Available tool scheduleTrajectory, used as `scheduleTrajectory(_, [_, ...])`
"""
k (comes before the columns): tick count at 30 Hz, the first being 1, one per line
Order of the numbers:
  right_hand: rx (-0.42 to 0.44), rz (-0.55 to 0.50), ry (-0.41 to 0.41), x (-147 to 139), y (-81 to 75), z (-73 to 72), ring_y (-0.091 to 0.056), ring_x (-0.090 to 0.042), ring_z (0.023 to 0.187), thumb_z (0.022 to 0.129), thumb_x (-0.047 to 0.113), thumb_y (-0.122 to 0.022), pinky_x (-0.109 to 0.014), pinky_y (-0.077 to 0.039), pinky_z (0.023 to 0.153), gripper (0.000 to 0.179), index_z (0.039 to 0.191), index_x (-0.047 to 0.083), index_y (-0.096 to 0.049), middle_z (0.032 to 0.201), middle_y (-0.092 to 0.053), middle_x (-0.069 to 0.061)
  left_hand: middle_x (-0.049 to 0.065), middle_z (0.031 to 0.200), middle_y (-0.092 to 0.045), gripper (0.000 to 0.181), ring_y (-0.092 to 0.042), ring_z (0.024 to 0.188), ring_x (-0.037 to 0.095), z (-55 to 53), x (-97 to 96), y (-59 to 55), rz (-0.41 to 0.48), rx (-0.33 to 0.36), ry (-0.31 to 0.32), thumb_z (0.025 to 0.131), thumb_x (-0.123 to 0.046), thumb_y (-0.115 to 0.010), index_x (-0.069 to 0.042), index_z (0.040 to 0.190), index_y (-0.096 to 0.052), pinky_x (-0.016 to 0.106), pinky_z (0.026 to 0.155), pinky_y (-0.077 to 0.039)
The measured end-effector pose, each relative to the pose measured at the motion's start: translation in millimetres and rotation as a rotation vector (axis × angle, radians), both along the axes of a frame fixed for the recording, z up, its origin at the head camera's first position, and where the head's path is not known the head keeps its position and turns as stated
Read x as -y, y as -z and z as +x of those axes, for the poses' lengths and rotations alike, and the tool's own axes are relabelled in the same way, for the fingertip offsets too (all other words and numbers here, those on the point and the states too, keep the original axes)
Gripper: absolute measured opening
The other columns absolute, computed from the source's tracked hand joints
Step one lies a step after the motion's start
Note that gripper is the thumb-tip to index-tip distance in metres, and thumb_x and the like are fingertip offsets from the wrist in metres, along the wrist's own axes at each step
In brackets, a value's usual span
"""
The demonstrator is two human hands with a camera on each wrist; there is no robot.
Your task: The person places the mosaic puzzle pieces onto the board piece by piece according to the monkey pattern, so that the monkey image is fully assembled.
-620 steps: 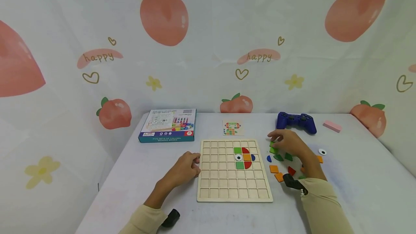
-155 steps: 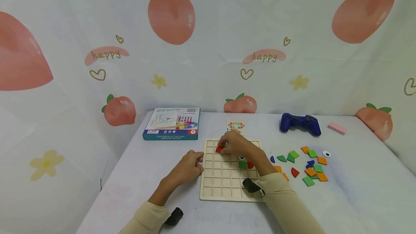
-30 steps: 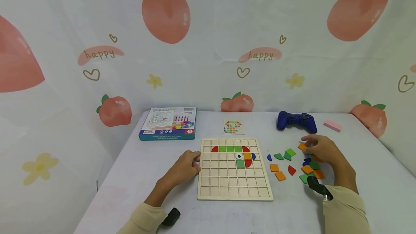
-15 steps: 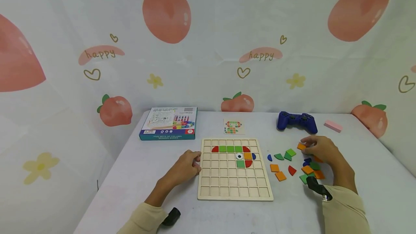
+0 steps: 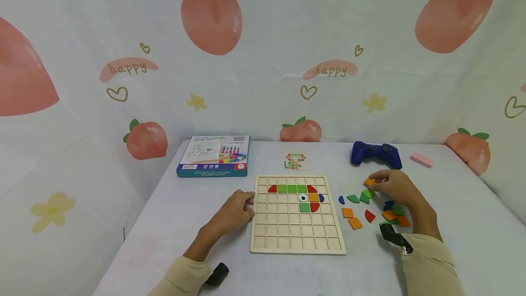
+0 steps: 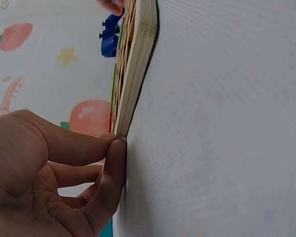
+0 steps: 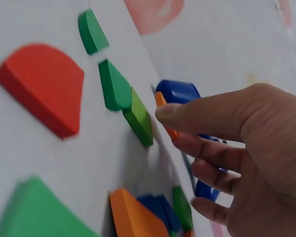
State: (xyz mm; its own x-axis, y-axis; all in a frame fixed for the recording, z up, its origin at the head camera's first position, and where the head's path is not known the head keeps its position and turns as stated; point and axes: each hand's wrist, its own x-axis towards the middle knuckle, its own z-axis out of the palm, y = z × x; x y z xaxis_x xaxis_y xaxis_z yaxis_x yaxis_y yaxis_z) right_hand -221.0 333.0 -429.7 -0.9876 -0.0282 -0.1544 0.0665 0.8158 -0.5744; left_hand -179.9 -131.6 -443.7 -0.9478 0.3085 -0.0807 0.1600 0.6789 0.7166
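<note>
Gripped between the thumb and fingers of the right hand (image 5: 394, 188), an orange square (image 5: 368, 182) is the piece being worked with. It looks raised off the table (image 5: 287, 275), though how high is hard to tell. Just on the near side of that grip a light green square (image 5: 367, 193) lies against a darker green piece (image 5: 364, 199). Nearer the person than the grip are a red wedge (image 5: 370, 216) and, close by the right forearm, a jumble of pieces (image 5: 397, 210) in green, blue and orange. Beyond the grip sits a blue game controller (image 5: 376, 153).

Well to the left of the grip, the wooden board (image 5: 283, 229) lies flat, its left edge pinched by the thumb and forefinger of the left hand (image 5: 233, 212). A row of green squares (image 5: 291, 188) sits in its cells between two red pieces, with an eye piece (image 5: 302, 198) just below. Past the board's far edge, a card (image 5: 294, 161) shows a pattern in similar colours, too small to read cell by cell.

This seems to be the fetching step: one loose square picked out for the board. The next move likely calls for carrying it left past the green pieces, lining its corners up with a cell and pressing it flat, with the left hand steadying the board; a tilted piece could catch on the dividers.
</note>
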Motion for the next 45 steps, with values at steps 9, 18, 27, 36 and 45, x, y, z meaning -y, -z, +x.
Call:
scheduleTrajectory(9, [-0.091,0.003,-0.112,29,-2.3,-7.3,-0.057,-0.028,0.093,0.094,0.028,-0.075,-0.035,-0.048,0.071,0.041,0.125,0.002,-0.073,0.109,-0.069,-0.016,0.009,0.104,-0.056,0.056,-0.055,0.093,0.019,-0.1,0.0,-1.0,0.006,0.012,0.002,0.091,0.004,-0.072,0.012,0.144,-0.056,0.027,0.078,-0.054])
scheduleTrajectory(18, [-0.081,-0.044,-0.211,69,-6.8,-15.1,-0.059,-0.028,0.097,0.090,0.017,-0.074,-0.038,-0.052,0.079,0.033,0.121,0.005,-0.075,0.108,-0.070,-0.011,0.008,0.104,-0.056,0.057,-0.055,0.093,0.019,-0.6,-0.4,0.2,0.004,0.000,0.008,0.091,0.003,-0.072,0.012,0.144,-0.056,0.027,0.078,-0.055])
scheduleTrajectory(27, [-0.111,-0.046,-0.308,103,-13.1,-15.2,-0.058,-0.031,0.107,0.090,0.019,-0.076,-0.052,-0.052,0.092,0.033,0.120,0.006,-0.076,0.105,-0.071,-0.007,0.009,0.103,-0.055,0.055,-0.054,0.093,0.019,0.3,0.8,-0.4,0.003,-0.001,0.008,0.091,0.004,-0.071,0.013,0.143,-0.057,0.027,0.077,-0.054])
scheduleTrajectory(36, [-0.112,-0.062,-0.380,127,-9.8,-18.6,-0.057,-0.028,0.104,0.091,0.018,-0.077,-0.042,-0.050,0.086,0.029,0.118,0.008,-0.077,0.101,-0.069,-0.003,0.009,0.104,-0.056,0.056,-0.054,0.093,0.019,2.2,0.7,-1.9,0.001,0.007,0.003,0.091,0.004,-0.070,0.013,0.144,-0.056,0.028,0.078,-0.054])
scheduleTrajectory(45, [-0.141,-0.065,-0.459,149,-4.3,-18.9,-0.051,-0.023,0.096,0.091,0.017,-0.080,-0.037,-0.045,0.081,0.023,0.113,0.009,-0.079,0.096,-0.067,0.000,0.009,0.104,-0.056,0.055,-0.054,0.094,0.019,2.0,-2.0,-4.3,-0.004,0.004,0.000,0.092,0.003,-0.070,0.013,0.144,-0.056,0.026,0.076,-0.053])
